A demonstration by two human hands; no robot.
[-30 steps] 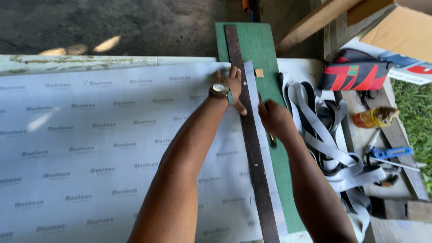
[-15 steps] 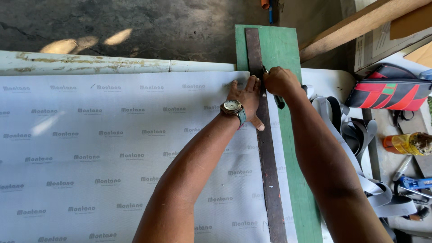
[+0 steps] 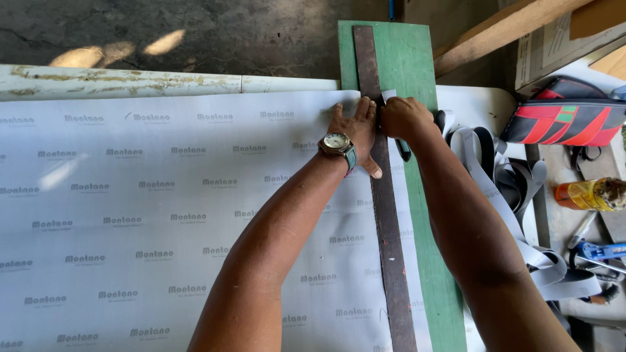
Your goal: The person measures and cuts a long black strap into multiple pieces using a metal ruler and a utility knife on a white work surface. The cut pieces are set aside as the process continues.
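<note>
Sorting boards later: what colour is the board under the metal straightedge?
Green board, clearest in the head view beside the straightedge.

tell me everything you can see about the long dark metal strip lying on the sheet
The metal strip is a long, flat, narrow bar, dark brown and rusty-looking, like a worn straightedge. It lies flat, running from the far end of the green board towards the camera, along the right edge of the white printed sheet. The left hand presses down on it near its far end; the right hand sits against its right edge, closed on a dark-handled tool.
</note>
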